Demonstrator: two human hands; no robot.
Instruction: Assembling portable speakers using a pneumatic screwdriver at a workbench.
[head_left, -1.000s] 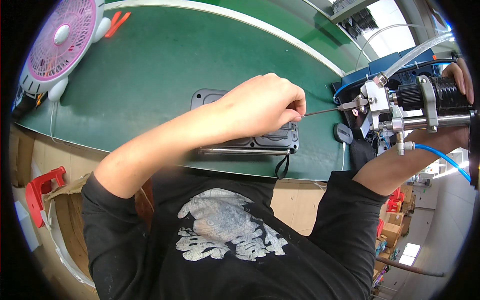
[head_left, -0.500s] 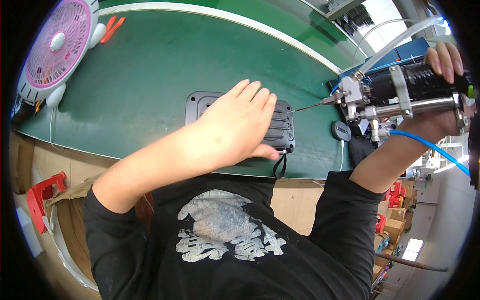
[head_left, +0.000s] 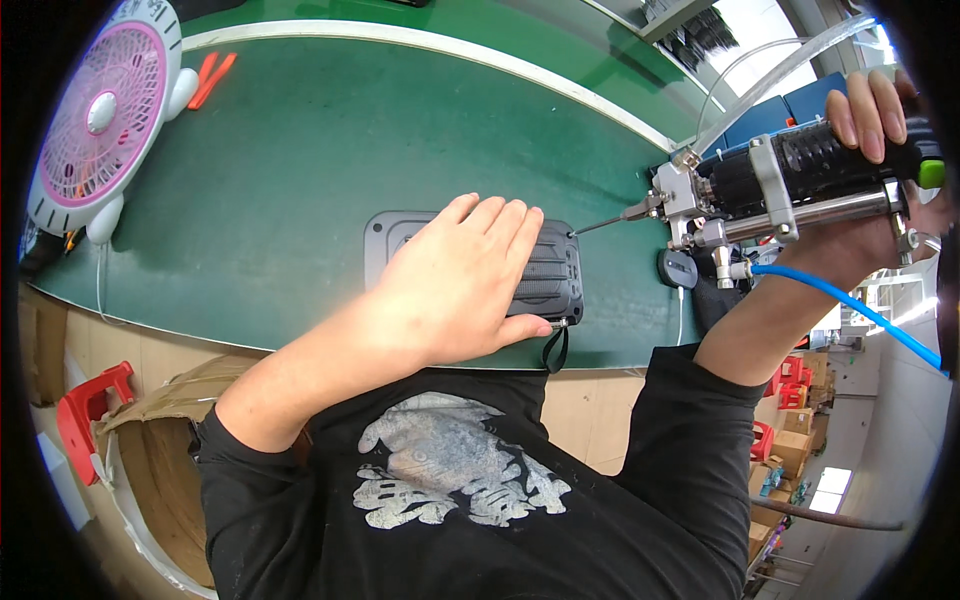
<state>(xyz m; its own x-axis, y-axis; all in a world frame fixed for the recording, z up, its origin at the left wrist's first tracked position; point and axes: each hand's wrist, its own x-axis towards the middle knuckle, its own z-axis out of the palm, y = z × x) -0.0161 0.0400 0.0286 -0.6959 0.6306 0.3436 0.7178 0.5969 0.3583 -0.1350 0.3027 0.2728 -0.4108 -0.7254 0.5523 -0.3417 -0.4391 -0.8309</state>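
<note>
Fingers of the left hand lie flat and spread on the dark ribbed housing, pressing it onto the green conveyor belt. Clenched around a pneumatic screwdriver, the right hand sets its bit tip at the housing's upper right corner. A pink fan stands far left.

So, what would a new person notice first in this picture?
First, the left hand lying flat on a dark ribbed case at the near edge of the green table. Then the right hand gripping a metal tool, its thin tip at the case's corner. A pink fan stands far left.
</note>
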